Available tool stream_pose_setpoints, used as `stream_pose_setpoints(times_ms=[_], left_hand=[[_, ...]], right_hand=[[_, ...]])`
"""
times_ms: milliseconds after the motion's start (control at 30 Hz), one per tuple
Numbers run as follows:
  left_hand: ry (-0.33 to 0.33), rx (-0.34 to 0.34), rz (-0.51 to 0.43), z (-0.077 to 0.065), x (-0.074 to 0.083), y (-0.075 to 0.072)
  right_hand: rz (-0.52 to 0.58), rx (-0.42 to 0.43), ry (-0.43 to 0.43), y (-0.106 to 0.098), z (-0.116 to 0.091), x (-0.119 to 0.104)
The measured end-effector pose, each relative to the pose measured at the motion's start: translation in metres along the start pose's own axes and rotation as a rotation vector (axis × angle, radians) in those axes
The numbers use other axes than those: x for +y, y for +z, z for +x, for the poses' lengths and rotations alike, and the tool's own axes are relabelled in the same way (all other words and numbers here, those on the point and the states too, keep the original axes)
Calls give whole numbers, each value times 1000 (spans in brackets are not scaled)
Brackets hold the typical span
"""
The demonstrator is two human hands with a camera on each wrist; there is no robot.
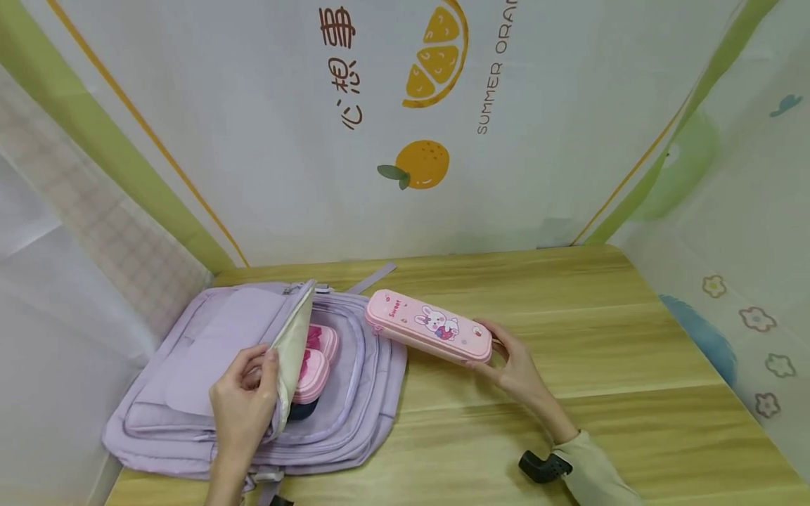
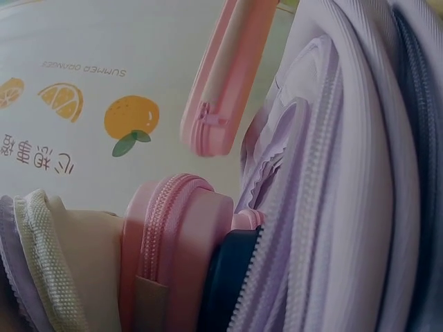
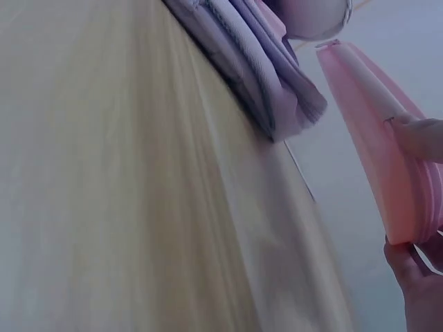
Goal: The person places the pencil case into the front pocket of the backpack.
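A lilac backpack (image 1: pixel 209 351) lies on the table with its front pocket unzipped. My left hand (image 1: pixel 245 393) pinches the edge of the pocket flap (image 1: pixel 294 351) and holds it up, its cream lining showing. Inside the pocket are pink cases (image 1: pixel 314 376) with dark pink patterns and a dark item (image 1: pixel 302 410) beneath them. My right hand (image 1: pixel 515 365) grips the right end of a pink zippered pencil case (image 1: pixel 430 327) with a rabbit on its lid. In the left wrist view, the pencil case (image 2: pixel 228 83) hangs beyond the pocket opening, apart from the pink case (image 2: pixel 180 235) inside.
The wood-grain table (image 1: pixel 569 316) stretches to the right of the backpack. A white curtain (image 1: pixel 285 197) with orange prints hangs behind it, and more cloth covers both sides. A lilac strap (image 1: pixel 373 277) sticks out behind the backpack. A black band (image 1: pixel 544 466) sits at my right wrist.
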State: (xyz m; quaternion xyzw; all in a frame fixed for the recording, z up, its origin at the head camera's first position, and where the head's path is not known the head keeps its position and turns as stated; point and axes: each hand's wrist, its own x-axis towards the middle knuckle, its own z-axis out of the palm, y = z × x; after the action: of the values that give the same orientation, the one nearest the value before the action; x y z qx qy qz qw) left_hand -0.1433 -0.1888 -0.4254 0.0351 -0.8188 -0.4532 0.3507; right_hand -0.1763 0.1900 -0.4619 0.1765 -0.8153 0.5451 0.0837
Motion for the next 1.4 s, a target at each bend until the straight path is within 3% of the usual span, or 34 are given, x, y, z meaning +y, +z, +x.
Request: stream_pose_setpoints(times_ms=[267, 500, 733, 867, 1033, 1200, 1267, 1400], left_hand=[[-15, -1, -2, -2, 0, -2], [10, 3, 5, 0, 2, -2], [69, 37, -9, 4, 8, -2], [92, 31, -22, 7, 12, -2], [95, 23, -34, 10, 16, -3], [101, 22, -37, 12, 20, -5], [103, 24, -34, 12, 20, -5], [118, 25, -28, 14, 21, -5]], right_hand=[[49, -99, -26, 23, 15, -13], [83, -125, -58, 38, 23, -18], [234, -79, 18, 49, 29, -20], [245, -70, -4, 56, 33, -25], [132, -48, -56, 63, 38, -38], [19, -12, -50, 68, 42, -47], [33, -12, -42, 69, 43, -47], [180, -38, -24, 72, 46, -43]])
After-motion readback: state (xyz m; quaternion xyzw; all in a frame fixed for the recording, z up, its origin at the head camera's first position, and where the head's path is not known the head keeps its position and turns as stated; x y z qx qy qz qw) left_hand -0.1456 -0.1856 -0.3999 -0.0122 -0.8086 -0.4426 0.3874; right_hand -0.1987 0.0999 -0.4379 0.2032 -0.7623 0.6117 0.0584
